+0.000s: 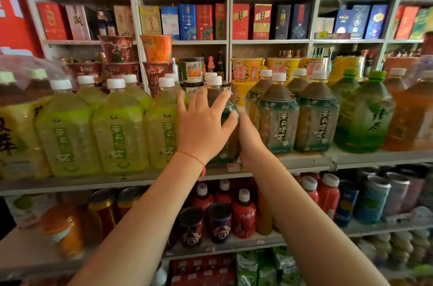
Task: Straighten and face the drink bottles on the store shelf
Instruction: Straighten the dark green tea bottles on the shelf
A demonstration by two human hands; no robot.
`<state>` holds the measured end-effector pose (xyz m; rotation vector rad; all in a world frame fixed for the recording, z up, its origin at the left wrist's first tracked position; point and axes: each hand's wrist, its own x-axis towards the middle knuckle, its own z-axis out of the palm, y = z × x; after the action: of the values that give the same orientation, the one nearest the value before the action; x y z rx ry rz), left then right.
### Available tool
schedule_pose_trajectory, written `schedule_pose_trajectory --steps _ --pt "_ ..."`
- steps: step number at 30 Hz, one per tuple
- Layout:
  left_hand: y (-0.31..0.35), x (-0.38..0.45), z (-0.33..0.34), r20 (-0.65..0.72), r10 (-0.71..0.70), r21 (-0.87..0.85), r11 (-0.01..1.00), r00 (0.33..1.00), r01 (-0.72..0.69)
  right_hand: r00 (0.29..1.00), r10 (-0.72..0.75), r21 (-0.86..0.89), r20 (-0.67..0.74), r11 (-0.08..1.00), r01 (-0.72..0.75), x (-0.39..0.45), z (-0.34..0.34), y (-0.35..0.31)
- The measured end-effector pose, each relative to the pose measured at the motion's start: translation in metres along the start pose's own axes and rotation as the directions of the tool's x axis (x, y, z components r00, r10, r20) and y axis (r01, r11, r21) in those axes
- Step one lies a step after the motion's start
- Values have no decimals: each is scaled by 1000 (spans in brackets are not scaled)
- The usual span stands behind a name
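A big dark tea bottle [219, 95] with a white cap and teal label stands at the front of the grey shelf [304, 160], between light green bottles [119, 131] on the left and matching teal-label bottles [278, 121] on the right. My left hand [202, 125] lies over its front with fingers spread and the thumb curled on its right shoulder. My right hand [249, 140] holds the bottle's right side low down; its fingers are hidden behind the bottle. Most of the bottle is covered by my hands.
Green tea bottles [367, 116] and orange ones [412, 116] fill the shelf's right end. Instant noodle cups [246, 70] stand behind the row. The shelf below holds red bottles [243, 215] and cans [219, 223]. Boxed goods [187, 21] line the upper shelves.
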<state>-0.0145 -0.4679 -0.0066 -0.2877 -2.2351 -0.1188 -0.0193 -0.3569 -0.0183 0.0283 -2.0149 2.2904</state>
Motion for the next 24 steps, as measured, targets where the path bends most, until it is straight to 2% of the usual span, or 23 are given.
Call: schedule_pose_trajectory --steps 2,4,7,10,11,13,15,17,20,22,24 --pt "4 -6 2 -36 -15 -43 999 999 14 995 -72 -126 -70 990 63 -9 -5 -2" --pt "14 -12 3 -96 -25 -95 995 995 16 957 -247 -201 -153 956 215 -16 -14 -6" --pt "36 -16 4 -239 28 -237 968 971 -86 820 -500 -318 -279 854 412 -28 -37 -17" --pt "59 -14 10 -271 83 -367 912 959 -183 666 -671 -505 -327 719 477 -27 -60 -28" --pt "69 -12 11 -243 67 -430 887 968 -169 644 -698 -575 -313 679 457 -23 -70 -32" --pt "90 -9 13 -82 -31 -594 804 996 -23 633 -732 -747 -251 563 355 -14 -90 -34" --pt "110 -3 16 146 -139 -672 712 979 201 636 -763 -931 -113 306 201 -3 -110 -30" --pt "121 1 22 337 -217 -716 573 916 399 675 -737 -986 35 86 145 4 -121 -23" --pt "136 3 41 432 -327 -764 362 841 533 702 -696 -977 151 3 213 14 -135 -19" --pt "139 1 53 459 -384 -775 269 801 572 663 -727 -967 179 -6 254 18 -136 -21" --pt "141 0 60 452 -398 -803 208 799 558 625 -754 -957 204 -19 289 21 -136 -22"
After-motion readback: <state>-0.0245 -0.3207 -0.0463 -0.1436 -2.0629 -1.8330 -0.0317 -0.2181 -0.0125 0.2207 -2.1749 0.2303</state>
